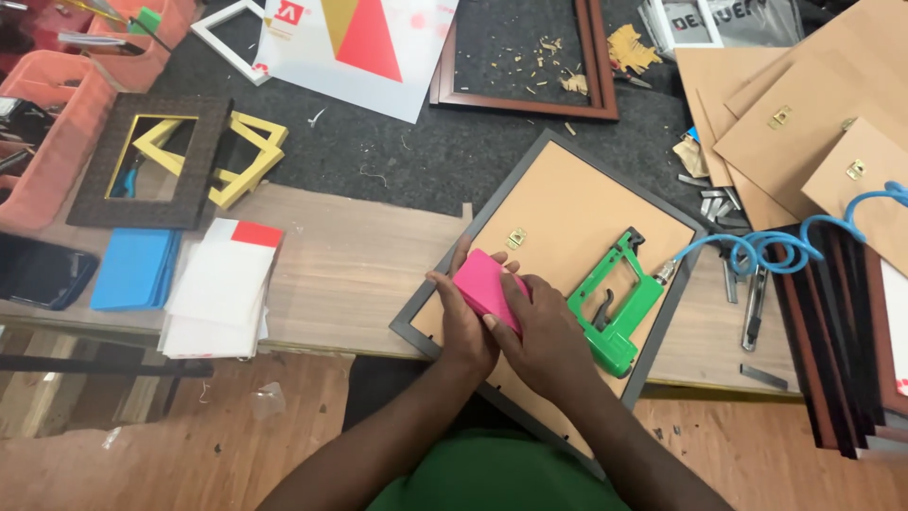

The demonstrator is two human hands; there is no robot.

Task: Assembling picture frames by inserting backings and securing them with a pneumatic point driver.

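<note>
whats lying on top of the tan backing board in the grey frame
On the tan backing board lie a green air stapler and a small brass hanger. Both hands, left hand and right hand, hold a pink block over it, hiding the board beneath.

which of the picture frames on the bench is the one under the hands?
The dark grey frame lying face down with its tan backing board up. Both hands press a pink block on it; the other frames lie farther back, untouched.

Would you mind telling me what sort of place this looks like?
Probably a picture-framing workshop: a grey frame lies face down with its backing board, a green pneumatic stapler rests on it, and more backing boards and empty frames lie around.
</note>
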